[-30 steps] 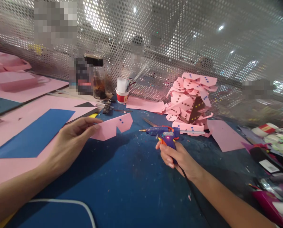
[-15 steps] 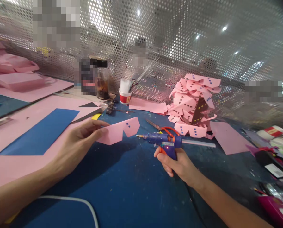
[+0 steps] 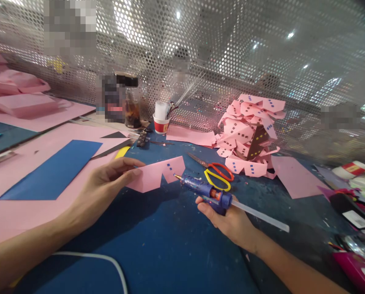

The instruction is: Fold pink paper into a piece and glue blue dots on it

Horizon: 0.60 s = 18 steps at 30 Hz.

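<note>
Between thumb and fingers, my left hand [image 3: 115, 175] pinches the left end of a pink paper cutout [image 3: 151, 175] above the blue tabletop. The cutout has a notch in its lower edge and a few small blue squares near its right part. My right hand [image 3: 231, 220] is wrapped round the handle of a blue hot glue gun [image 3: 200, 188], and a clear glue stick [image 3: 262, 216] juts from its back. The gun's nozzle points up and left at the cutout's right part; whether they touch I cannot tell. Scissors [image 3: 220, 175] with red and yellow handles lie just behind the gun.
A heap of similar pink cutouts [image 3: 237, 130] stands at the back right. Pink sheets and a blue sheet [image 3: 54, 171] lie left. Behind are a lidded jar [image 3: 132, 102] and a paper cup [image 3: 161, 123] before a perforated metal screen [image 3: 219, 49]. A white cable [image 3: 105, 260] runs in front.
The glue gun has tilted, its back end dropping and its nozzle coming up to the cutout's right part. My left hand has shifted the cutout slightly right and down. More of the scissors shows.
</note>
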Motion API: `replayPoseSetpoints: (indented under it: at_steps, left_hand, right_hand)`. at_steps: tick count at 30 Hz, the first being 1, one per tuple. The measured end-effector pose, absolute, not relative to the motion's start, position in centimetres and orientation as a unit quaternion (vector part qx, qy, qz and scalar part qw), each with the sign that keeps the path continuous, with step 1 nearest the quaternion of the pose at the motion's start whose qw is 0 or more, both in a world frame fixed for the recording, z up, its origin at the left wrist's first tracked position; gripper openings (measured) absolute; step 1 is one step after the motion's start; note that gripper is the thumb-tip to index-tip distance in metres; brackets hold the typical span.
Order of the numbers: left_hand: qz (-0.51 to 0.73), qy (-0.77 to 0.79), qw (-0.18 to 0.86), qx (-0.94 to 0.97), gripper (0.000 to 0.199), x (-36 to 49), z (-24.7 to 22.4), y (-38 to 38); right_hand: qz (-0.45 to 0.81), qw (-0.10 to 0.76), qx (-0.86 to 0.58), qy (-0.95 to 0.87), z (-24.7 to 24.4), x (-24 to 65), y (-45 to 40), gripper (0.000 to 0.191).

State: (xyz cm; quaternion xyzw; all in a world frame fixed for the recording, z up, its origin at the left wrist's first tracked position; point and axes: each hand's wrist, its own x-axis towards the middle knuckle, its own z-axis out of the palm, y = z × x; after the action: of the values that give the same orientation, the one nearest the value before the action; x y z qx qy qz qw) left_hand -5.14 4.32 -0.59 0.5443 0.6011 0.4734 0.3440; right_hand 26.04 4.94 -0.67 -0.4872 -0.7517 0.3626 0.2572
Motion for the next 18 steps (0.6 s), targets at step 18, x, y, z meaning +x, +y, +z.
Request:
replayPoseSetpoints:
  at_steps: [18]
  left_hand:
    - [0.483,0.574,0.378,0.542,0.024,-4.96,-0.53,3.89]
  right_hand:
    - [0.275,0.275,-0.473,-0.791,-0.13,25.76,4.76,0.02]
